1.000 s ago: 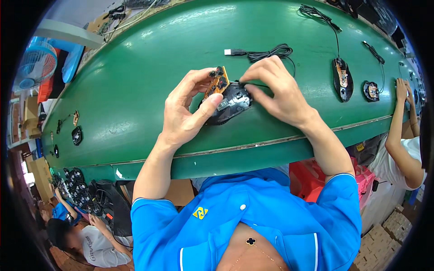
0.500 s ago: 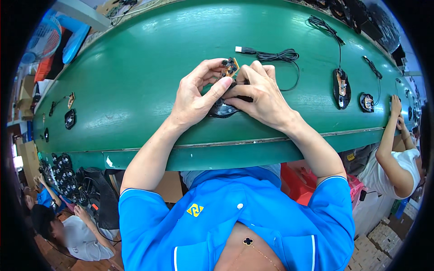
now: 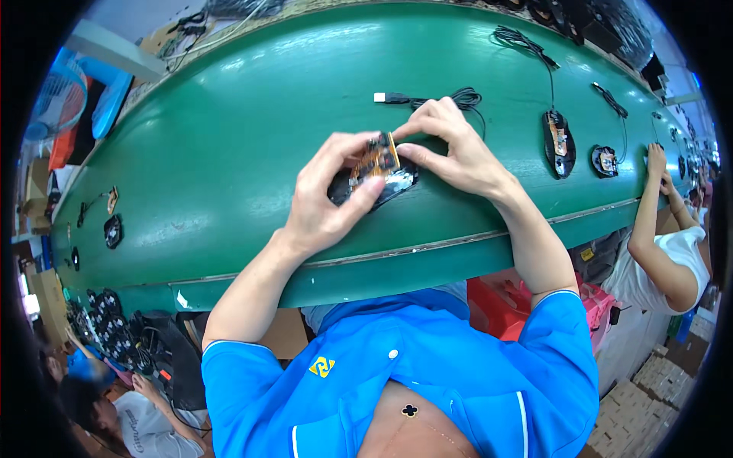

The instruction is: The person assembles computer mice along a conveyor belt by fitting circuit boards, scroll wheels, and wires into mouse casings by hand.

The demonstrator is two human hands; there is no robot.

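Left hand grasps circuit board, tilted over black mouse base. Right hand at board's edge, grip unclear. Probable step: board-fitting; next move calls for cable slack.

The counter has a smooth, glossy green surface streaked with reflections. The mouse shell looks like shiny black plastic, the coiled cable smooth black plastic. The polo shirt is soft, matt blue cloth, creased throughout.
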